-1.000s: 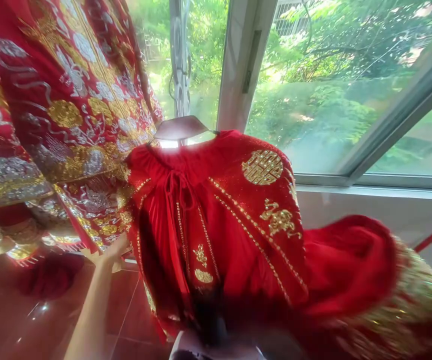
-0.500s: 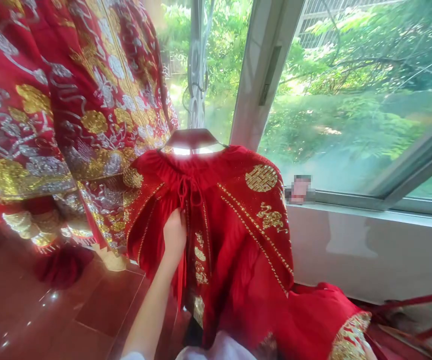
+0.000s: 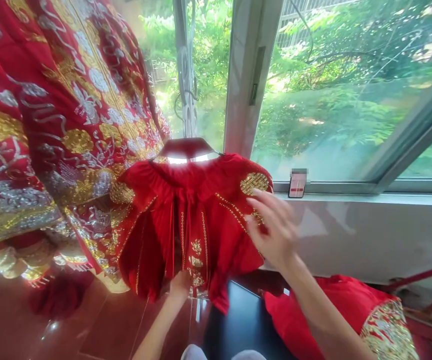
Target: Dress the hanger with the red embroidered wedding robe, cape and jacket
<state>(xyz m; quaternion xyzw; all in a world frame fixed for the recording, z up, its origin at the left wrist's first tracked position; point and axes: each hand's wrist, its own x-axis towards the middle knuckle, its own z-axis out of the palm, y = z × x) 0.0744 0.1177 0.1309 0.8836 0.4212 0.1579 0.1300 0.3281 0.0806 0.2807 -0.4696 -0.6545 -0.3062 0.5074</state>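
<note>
A red cape (image 3: 189,175) with gold beaded lines and gold emblems hangs from a hanger (image 3: 188,146) in front of the window. At its lower front, my left hand (image 3: 180,286) is closed on the cape's fabric beside the embroidered centre strip. My right hand (image 3: 276,227) is raised over the right shoulder part, its fingers apart and just below the round gold emblem (image 3: 254,184). Whether those fingertips touch the cloth I cannot tell. Below my right forearm lies a red piece of clothing (image 3: 332,295) with a gold-embroidered end.
Heavily embroidered red garments (image 3: 88,125) hang close on the left. A phone (image 3: 297,185) leans on the window sill (image 3: 336,199). Beneath the cape is a dark, flat surface (image 3: 234,320). A red bar (image 3: 422,275) stands at the right, and reddish tiles (image 3: 99,320) cover the floor.
My left hand came to the ties, then moved down the cape's front. My right hand has risen to the right shoulder part. The cape's lower folds have drawn up, exposing the dark surface.
</note>
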